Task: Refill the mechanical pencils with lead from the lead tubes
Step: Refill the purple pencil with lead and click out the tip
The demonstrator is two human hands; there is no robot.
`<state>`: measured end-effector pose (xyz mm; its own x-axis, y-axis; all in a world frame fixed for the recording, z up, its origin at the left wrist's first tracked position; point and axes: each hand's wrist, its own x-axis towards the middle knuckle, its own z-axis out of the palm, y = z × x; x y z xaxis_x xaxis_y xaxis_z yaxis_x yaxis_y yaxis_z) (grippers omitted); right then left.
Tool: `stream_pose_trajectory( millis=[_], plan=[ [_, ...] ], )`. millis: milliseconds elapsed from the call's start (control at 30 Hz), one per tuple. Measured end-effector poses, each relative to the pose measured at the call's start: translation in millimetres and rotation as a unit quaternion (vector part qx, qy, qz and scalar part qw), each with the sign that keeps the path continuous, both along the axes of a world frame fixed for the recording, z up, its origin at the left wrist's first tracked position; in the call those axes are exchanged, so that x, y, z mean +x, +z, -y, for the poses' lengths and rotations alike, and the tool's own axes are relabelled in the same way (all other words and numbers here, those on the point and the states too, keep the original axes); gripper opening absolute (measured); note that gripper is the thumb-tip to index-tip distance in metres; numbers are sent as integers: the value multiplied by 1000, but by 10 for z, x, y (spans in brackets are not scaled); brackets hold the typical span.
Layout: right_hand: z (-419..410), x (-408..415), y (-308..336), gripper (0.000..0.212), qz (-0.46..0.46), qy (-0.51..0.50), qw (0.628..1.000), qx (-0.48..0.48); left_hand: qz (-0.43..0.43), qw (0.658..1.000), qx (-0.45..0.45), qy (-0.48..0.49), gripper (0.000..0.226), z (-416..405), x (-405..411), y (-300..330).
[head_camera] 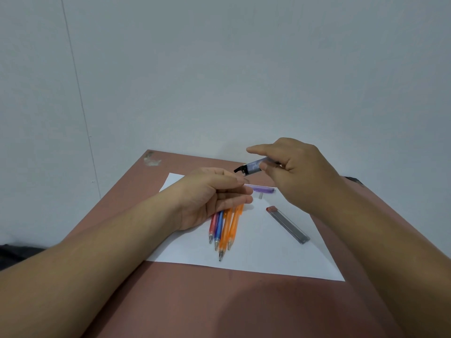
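My right hand (295,174) holds a dark lead tube (253,166) tilted down to the left, its black cap end open above the paper. My left hand (214,193) pinches the back end of a purple mechanical pencil (264,189) that lies on the white paper (263,254). Several more pencils, a red one (212,226), a blue one (219,229) and two orange ones (229,228), lie side by side under my left palm, tips toward me. A second lead tube (288,224) with a red cap lies on the paper to the right. A small pale cap (260,196) sits near the purple pencil.
The paper lies on a reddish-brown table (219,301) pushed against a pale wall. A worn patch (152,159) marks the table's far left corner. A dark object (353,180) shows at the table's right edge behind my right wrist.
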<state>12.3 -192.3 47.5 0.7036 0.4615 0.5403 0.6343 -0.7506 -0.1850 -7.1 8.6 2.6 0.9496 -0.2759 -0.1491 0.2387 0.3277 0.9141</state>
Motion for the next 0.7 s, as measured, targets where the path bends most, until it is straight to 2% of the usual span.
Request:
stream_pose_trajectory(
  millis=[700],
  plan=[
    [6, 4, -70, 36, -9, 3, 998, 68, 0, 1000, 6, 1, 12, 2, -8, 19]
  ],
)
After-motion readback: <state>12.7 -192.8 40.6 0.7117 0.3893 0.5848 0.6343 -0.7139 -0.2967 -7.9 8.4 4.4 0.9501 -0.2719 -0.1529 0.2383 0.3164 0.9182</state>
